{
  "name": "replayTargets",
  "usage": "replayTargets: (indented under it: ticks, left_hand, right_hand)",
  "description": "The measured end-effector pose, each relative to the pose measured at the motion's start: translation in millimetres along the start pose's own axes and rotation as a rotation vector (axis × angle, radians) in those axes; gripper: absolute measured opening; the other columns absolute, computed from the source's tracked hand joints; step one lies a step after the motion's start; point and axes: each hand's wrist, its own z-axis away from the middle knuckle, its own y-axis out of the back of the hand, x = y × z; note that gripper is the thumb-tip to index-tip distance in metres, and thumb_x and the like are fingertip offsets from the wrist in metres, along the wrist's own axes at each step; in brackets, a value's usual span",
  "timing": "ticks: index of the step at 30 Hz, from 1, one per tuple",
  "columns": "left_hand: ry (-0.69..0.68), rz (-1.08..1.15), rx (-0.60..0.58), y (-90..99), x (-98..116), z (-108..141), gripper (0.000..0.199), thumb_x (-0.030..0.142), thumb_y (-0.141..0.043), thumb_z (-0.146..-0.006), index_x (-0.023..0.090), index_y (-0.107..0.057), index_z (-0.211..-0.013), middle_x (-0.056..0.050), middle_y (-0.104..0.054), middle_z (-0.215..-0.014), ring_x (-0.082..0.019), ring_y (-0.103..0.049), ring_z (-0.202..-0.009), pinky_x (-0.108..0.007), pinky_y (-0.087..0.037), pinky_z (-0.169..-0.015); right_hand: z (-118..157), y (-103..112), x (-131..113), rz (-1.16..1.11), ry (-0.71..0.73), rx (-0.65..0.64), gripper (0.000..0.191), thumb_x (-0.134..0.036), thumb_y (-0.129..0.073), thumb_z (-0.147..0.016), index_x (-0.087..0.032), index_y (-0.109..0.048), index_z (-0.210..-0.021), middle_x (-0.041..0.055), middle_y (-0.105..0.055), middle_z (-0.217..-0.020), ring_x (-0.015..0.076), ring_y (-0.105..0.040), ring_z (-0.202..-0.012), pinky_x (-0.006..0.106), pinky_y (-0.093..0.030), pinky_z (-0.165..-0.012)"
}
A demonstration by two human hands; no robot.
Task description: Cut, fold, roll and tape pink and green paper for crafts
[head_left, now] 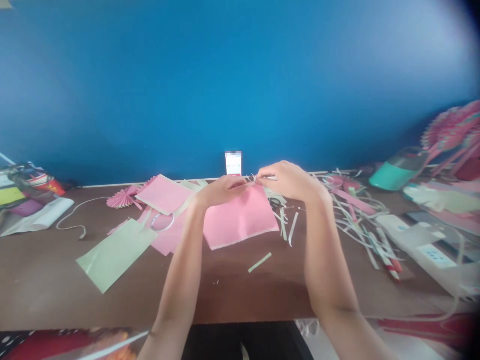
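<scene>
A pink sheet of paper (240, 220) lies in the middle of the table, slightly raised along its middle. My left hand (224, 190) is at its far edge, fingers closed on the paper. Just to the right, my right hand (287, 181) is held in a pinch close to the same edge. Something thin and pale shows at its fingertips, too small to name. Dark-handled scissors (275, 202) lie partly hidden below my right hand. Narrow pale paper strips (284, 225) are scattered beside the sheet.
A phone (234, 165) leans against the blue wall. Left are a green sheet (118, 255), another pink sheet (165, 195), a pleated pink fan (123, 197) and a white cable (73, 215). Right are tangled paper strips (350, 220), a power strip (416, 245) and a teal container (393, 175).
</scene>
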Motion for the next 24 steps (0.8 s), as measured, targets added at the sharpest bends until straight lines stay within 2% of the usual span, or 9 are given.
replayTargets:
  ticks: [4,8,14,18,21,24]
  left_hand:
    - [-0.065,-0.061,0.085,-5.2,-1,-7,0.033,0.035,-0.041,-0.093,0.017,-0.061,-0.075,-0.001,-0.056,-0.069,-0.013,-0.047,-0.064,-0.026,-0.031,-0.06]
    - [-0.068,-0.048,0.027,-0.3,-3,-4,0.03,0.026,-0.044,-0.09,0.016,-0.068,-0.075,-0.002,-0.06,-0.069,-0.013,-0.05,-0.064,-0.025,-0.035,-0.063]
    - [0.003,0.068,-0.019,6.5,-3,4,0.028,0.036,-0.049,-0.089,0.017,-0.07,-0.09,-0.001,-0.064,-0.077,-0.013,-0.052,-0.068,-0.024,-0.035,-0.06]
    - [0.017,0.062,-0.013,3.3,-5,2,0.026,0.033,-0.048,-0.089,0.017,-0.067,-0.097,-0.002,-0.064,-0.08,-0.013,-0.052,-0.067,-0.023,-0.034,-0.058]
    - [-0.01,0.026,0.021,1.3,-7,0,0.029,0.033,-0.045,-0.09,0.018,-0.066,-0.103,-0.004,-0.067,-0.087,-0.014,-0.054,-0.072,-0.025,-0.037,-0.062]
    - [-0.022,-0.007,0.04,1.4,-8,-1,0.028,0.033,-0.044,-0.091,0.018,-0.067,-0.096,-0.004,-0.068,-0.089,-0.016,-0.056,-0.077,-0.026,-0.038,-0.066]
  right_hand:
    - [-1,0,-1,-0.004,-0.007,0.01,0.025,-0.032,-0.051,-0.089,-0.026,-0.075,-0.089,0.0041,-0.073,-0.092,0.0189,-0.06,-0.078,0.03,-0.037,-0.067]
    - [-1,1,-2,-0.046,-0.018,-0.031,0.025,-0.037,-0.053,-0.088,-0.027,-0.076,-0.092,0.0033,-0.073,-0.092,0.0179,-0.06,-0.074,0.03,-0.037,-0.064]
    - [-1,0,-4,-0.088,0.013,-0.068,0.027,-0.038,-0.053,-0.089,-0.029,-0.076,-0.1,0.0019,-0.073,-0.093,0.0152,-0.059,-0.069,0.029,-0.036,-0.062]
    - [-4,-5,-7,-0.022,0.011,-0.042,0.026,-0.038,-0.052,-0.089,-0.027,-0.074,-0.094,0.0026,-0.072,-0.09,0.015,-0.057,-0.066,0.028,-0.033,-0.059]
    - [-5,-9,-10,-0.002,0.035,-0.04,0.026,-0.036,-0.049,-0.091,-0.026,-0.073,-0.094,0.0027,-0.071,-0.086,0.0146,-0.056,-0.063,0.028,-0.031,-0.058]
    - [-6,-10,-12,0.0,0.027,-0.037,0.026,-0.037,-0.049,-0.091,-0.026,-0.073,-0.095,0.0032,-0.071,-0.086,0.0147,-0.055,-0.062,0.029,-0.031,-0.058]
